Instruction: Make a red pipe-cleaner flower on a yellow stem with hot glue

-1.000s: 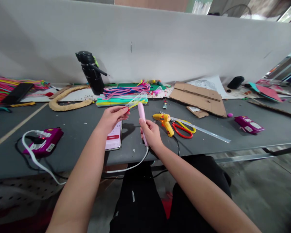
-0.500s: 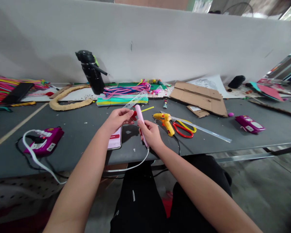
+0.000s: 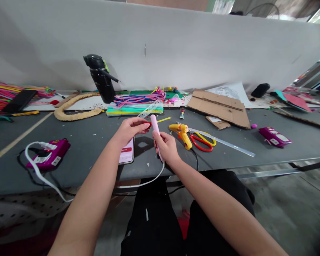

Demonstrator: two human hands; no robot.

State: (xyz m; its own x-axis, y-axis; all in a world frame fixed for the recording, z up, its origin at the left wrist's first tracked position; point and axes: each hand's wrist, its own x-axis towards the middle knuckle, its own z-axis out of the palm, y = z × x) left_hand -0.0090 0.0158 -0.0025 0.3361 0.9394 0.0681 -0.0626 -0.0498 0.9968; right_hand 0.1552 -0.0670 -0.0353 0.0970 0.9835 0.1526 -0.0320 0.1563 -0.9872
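My right hand is wrapped round a slim pink corded wand, which looks like a mini hair straightener. It is held upright and tilted, and a white cord leaves its lower end. To its left, my left hand pinches a small red piece close to the wand's upper part. Its kind is too small and too covered by fingers to tell. Under my left hand a phone with a lit screen lies on the table, partly hidden. A yellow strip lies just beyond the wand.
A yellow glue gun, red-and-yellow-handled scissors and a clear ruler lie right. Behind are bundled pipe cleaners, a black bottle and cardboard. Purple power strips sit on both sides of the grey table.
My left hand and the red piece have shifted slightly, and the wand's top sits a little further right. Both hands keep their hold.
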